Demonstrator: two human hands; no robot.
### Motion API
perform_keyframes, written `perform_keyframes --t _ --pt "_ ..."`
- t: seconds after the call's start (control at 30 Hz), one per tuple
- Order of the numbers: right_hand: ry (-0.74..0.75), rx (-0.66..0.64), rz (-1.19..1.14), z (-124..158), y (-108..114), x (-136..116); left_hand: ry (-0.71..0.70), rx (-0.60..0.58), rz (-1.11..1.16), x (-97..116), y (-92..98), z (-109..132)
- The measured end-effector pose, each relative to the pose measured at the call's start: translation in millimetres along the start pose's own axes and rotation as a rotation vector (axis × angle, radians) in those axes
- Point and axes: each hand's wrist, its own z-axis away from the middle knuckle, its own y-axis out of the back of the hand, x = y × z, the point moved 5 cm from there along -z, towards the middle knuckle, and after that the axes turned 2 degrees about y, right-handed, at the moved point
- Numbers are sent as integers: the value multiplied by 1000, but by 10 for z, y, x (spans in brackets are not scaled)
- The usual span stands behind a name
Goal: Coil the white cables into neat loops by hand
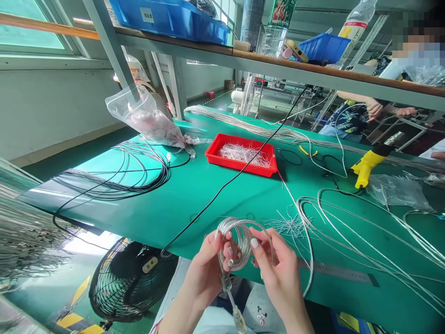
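Left hand (205, 269) and right hand (278, 264) both closed on small coil (239, 243) of clear-sheathed wire, held at near edge of green surface (167, 218). Fingers cover part of coil; turns hard to count. Connector (225, 280) hangs below coil, cable running down toward frame bottom, fine detail blurred. Ruler (333, 271) lies right of right hand. Red tray (239, 155) of tangled wires farther off. Co-worker's hand (373, 110) beyond shelf (278, 60), arm partly cut off by it.

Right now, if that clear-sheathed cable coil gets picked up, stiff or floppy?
Probably floppy: the thin coil of clear-sheathed cable bends into loose loops between the left hand and right hand. Likely light, and the glossy sheath may let loops slip.
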Motion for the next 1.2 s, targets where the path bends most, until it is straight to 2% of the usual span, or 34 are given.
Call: perform_keyframes --t 0.13,0.23,0.3,0.4,0.47,0.5,0.57,0.67,0.77,0.87,1.0,1.2 --pt "-111 -141 87 32 82 236 -19 74 188 155 88 -32" --pt "-116 -211 206 44 306 438 -168 126 281 404 153 -41" --pt "36 -159 328 16 501 437 -293 182 215 573 210 -19" --pt "501 -63 546 19 645 142 -391 243 70 702 267 33" --pt "776 -136 660 79 567 -101 -397 264 -37 700 262 66" --pt "860 -207 705 110 499 -201 -384 271 -96 678 243 81" --pt "933 -331 775 154 368 -353 -360 290 -252 623 181 112" --pt "926 -418 794 175 238 -488 -359 299 -516 552 64 155" --pt "856 -382 673 125 203 -577 -278 195 -646 449 -18 149" --pt "793 -339 559 47 184 -637 -160 72 -673 334 -46 130" --pt "744 -297 490 -61 171 -667 -64 -30 -665 215 -87 131" --pt "558 -191 371 -222 174 -539 24 -110 -528 85 -165 139"
